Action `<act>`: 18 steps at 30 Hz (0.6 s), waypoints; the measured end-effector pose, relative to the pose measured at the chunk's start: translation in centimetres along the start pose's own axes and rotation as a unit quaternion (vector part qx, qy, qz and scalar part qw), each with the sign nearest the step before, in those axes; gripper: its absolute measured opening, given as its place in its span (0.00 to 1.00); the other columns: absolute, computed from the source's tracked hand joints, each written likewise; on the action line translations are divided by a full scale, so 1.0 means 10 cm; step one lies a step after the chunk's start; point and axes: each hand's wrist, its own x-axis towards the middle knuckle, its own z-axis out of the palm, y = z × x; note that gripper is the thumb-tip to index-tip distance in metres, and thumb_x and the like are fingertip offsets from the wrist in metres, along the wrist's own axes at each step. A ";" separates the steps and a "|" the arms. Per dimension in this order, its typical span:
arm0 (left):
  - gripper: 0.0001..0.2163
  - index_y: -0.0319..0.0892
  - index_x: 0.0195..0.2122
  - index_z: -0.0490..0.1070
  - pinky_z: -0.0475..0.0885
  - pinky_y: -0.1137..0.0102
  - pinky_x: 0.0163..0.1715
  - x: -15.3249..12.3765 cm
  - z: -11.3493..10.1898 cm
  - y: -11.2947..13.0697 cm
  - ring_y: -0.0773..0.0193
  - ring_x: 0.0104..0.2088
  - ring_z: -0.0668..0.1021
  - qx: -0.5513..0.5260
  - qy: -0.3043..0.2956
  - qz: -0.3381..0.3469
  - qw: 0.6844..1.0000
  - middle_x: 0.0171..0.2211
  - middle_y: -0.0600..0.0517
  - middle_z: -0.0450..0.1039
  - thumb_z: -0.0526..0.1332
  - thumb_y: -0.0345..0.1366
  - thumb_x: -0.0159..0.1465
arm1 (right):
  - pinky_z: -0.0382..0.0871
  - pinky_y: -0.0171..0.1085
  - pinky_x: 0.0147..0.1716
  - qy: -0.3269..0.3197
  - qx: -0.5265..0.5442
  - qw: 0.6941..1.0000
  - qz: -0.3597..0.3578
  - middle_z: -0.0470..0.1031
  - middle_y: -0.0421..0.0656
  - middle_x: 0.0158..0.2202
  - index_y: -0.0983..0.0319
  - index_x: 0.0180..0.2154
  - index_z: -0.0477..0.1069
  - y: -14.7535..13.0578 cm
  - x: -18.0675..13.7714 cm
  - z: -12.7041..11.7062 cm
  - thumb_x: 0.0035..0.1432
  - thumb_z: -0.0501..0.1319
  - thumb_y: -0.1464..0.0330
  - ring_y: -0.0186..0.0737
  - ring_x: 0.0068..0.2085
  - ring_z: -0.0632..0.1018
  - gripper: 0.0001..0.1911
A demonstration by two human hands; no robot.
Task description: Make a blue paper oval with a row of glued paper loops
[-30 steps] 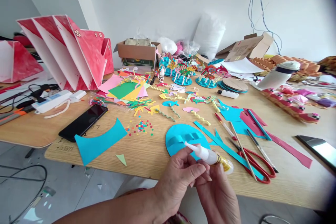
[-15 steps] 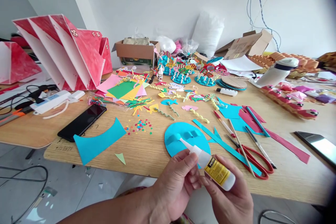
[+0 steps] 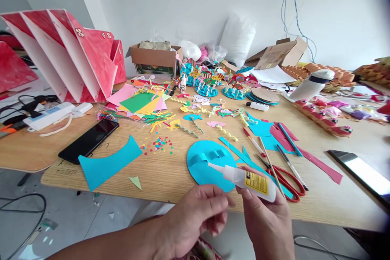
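Observation:
My right hand [image 3: 265, 215] is wrapped round a clear glue bottle [image 3: 256, 183] with a yellow label. The bottle lies tilted, its long thin nozzle pointing left over a blue paper disc [image 3: 198, 172] near the table's front edge. On that disc stand small folded loops of blue paper [image 3: 210, 155]. My left hand [image 3: 201, 215] is just left of the bottle and apart from it, below the disc. Its fingers are curled in with the thumb against them; whatever they may hold is hidden.
Right of the disc lie red-handled scissors [image 3: 286, 183], a wooden stick [image 3: 271, 166] and pens. A curved blue scrap [image 3: 111, 164], paper dots [image 3: 158, 145] and a phone [image 3: 88, 140] are on the left. Farther back stand finished paper fish pieces [image 3: 207, 83] and a cardboard box [image 3: 155, 59].
My left hand has come off the bottle's neck and dropped down and left. The bottle, held in my right hand, has turned closer to level. The view has shifted slightly right.

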 end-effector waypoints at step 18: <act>0.07 0.39 0.30 0.70 0.67 0.72 0.34 -0.23 -0.44 0.23 0.65 0.32 0.71 0.751 0.036 0.326 0.573 0.29 0.51 0.70 0.54 0.28 0.62 | 0.69 0.34 0.29 -0.040 -0.088 0.995 0.002 0.76 0.42 0.34 0.58 0.36 0.75 -0.10 0.08 0.02 0.38 0.71 0.68 0.38 0.32 0.74 0.18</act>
